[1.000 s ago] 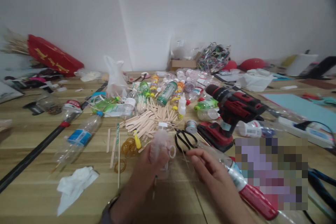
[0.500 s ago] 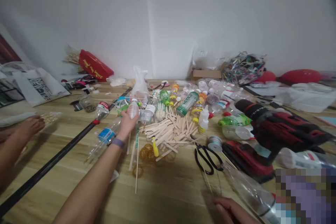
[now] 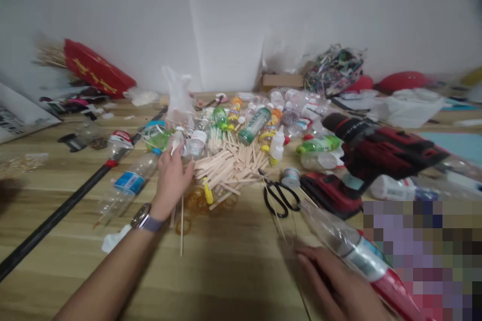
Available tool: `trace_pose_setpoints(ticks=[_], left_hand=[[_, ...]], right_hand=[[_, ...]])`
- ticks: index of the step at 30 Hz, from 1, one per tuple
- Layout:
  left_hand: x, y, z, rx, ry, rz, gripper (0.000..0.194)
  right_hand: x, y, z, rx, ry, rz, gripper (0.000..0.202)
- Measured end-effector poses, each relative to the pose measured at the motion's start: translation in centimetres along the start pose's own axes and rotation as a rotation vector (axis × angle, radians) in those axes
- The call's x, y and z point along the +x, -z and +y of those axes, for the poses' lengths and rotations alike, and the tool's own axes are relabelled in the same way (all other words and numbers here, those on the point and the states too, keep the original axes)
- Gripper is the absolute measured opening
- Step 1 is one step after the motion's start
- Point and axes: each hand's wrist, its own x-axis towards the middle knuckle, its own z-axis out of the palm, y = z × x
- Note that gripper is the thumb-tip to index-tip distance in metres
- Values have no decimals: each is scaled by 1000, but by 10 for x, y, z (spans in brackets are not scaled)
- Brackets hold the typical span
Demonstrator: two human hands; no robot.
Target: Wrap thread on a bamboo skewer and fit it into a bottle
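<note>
My left hand point(image 3: 173, 176), with a watch on its wrist, reaches over the table's left middle. Its thumb is spread away from the fingers, and the fingertips are at a small clear bottle point(image 3: 177, 138). Whether they touch it I cannot tell. A clear bottle with a blue label point(image 3: 128, 182) lies left of this hand. At the lower right my right hand point(image 3: 335, 278) has its fingers pinched at a thin wire-like strand point(image 3: 303, 297), partly blurred. Just beyond it are black-handled scissors point(image 3: 281, 199) and a thin stick point(image 3: 277, 215). Wooden craft sticks point(image 3: 229, 165) lie heaped between the hands.
A red and black cordless drill point(image 3: 380, 148) stands at the right, beside a large clear bottle point(image 3: 335, 225). A long black pole point(image 3: 64, 215) crosses the left side. Plastic bottles point(image 3: 301, 98), a glue bottle point(image 3: 277, 145) and rubber bands point(image 3: 196, 201) lie about.
The view has shifted right and down. My left hand's thumb has spread away from the clear bottle. My right hand has come further into view. The other person's hands at the left are mostly out of view.
</note>
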Motion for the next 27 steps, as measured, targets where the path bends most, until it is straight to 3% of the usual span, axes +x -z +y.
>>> trace_pose_setpoints(ticks=[2, 6, 8, 12, 16, 21, 27], left_hand=[[-40, 10, 26, -53, -71, -147, 42], [-115, 24, 74, -258, 58, -801, 30], [-140, 21, 89, -287, 61, -992, 28], [-158, 2, 107, -313, 92, -1033, 28], [-151, -12, 118, -354, 215, -996, 36], [-138, -27, 118, -531, 355, -1061, 34], [-119, -47, 110, -695, 492, -916, 25]], right_hand=[[-8, 8, 1, -94, -58, -11, 20], [-26, 14, 1, -177, -173, -100, 23], [-33, 11, -2, -178, -226, -118, 24], [-38, -2, -12, -207, -267, -83, 29], [-33, -15, -17, -229, -259, -105, 27], [-23, -23, -14, -246, -267, -34, 29], [-18, -27, -11, -292, -267, -49, 21]])
